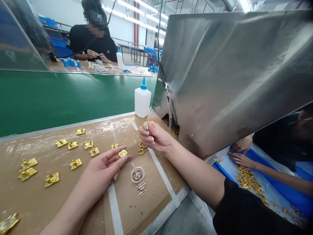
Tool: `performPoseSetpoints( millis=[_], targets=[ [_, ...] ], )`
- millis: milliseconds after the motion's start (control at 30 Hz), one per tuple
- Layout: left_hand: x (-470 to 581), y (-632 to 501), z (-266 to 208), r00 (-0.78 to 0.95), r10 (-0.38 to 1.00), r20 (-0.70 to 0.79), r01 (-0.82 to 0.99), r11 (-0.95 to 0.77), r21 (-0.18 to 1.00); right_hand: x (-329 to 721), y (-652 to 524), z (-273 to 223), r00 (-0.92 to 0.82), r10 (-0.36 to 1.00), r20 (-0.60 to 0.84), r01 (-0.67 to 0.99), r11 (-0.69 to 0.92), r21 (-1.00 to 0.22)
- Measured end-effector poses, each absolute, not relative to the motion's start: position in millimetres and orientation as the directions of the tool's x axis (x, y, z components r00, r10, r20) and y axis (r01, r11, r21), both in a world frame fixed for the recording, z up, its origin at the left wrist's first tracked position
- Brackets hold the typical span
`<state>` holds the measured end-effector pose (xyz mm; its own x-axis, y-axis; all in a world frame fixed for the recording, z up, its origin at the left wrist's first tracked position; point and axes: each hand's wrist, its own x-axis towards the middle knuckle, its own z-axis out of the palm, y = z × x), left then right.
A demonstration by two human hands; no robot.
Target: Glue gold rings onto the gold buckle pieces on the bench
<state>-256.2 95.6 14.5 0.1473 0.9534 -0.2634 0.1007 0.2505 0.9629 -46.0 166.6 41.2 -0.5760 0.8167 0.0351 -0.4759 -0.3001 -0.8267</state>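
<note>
My left hand (105, 164) pinches a gold, roughly square metal piece (123, 153) between thumb and fingers, low over the cardboard-covered table. Raised a little to the right, my right hand (155, 135) has its fingers closed on a small gold metal part (146, 126), too small to make out fully. Between and below the hands stands a small clear cup (137, 175) with a thin stick in it. Beside the right hand lie several gold rings (141, 151). More gold square pieces with raised knobs (72, 145) are scattered left of my left hand.
A white squeeze bottle (142, 101) with a blue nozzle stands at the table's back edge. A large metal sheet panel (227, 78) rises on the right. Behind runs a green belt (73, 94); a co-worker (94, 42) sits beyond. Another person's hands (242, 158) reach into a blue tray (274, 182).
</note>
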Motion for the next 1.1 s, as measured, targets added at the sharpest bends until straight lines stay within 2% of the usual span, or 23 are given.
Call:
performPoseSetpoints(
  millis=[333, 400, 500, 667, 867, 1100],
  targets=[
    [-255.2, 97.3, 15.1, 0.151, 0.954, -0.260, 0.122, 0.243, 0.962, -48.0, 164.5, 40.4, -0.596, 0.796, 0.110, -0.526, -0.284, -0.802],
    [-253.6, 96.0, 14.6, 0.127, 0.963, -0.236, 0.101, 0.224, 0.969, -50.3, 164.4, 39.2, -0.586, 0.807, 0.071, -0.464, -0.262, -0.846],
    [-252.5, 92.9, 12.1, 0.082, 0.982, -0.171, 0.075, 0.165, 0.983, -55.5, 163.7, 34.1, -0.564, 0.825, -0.026, -0.281, -0.222, -0.934],
    [-254.0, 90.7, 11.1, -0.042, 0.996, -0.082, 0.158, 0.088, 0.984, -65.7, 160.0, 27.0, -0.531, 0.840, -0.115, -0.108, -0.202, -0.973],
    [-252.5, 91.8, 13.6, -0.126, 0.992, -0.030, 0.330, 0.071, 0.941, -73.2, 155.1, 22.1, -0.536, 0.826, -0.171, -0.022, -0.217, -0.976],
    [-249.3, 91.3, 13.9, -0.147, 0.989, 0.026, 0.408, 0.036, 0.912, -76.3, 155.3, 17.6, -0.541, 0.826, -0.159, -0.015, -0.199, -0.980]
  ],
)
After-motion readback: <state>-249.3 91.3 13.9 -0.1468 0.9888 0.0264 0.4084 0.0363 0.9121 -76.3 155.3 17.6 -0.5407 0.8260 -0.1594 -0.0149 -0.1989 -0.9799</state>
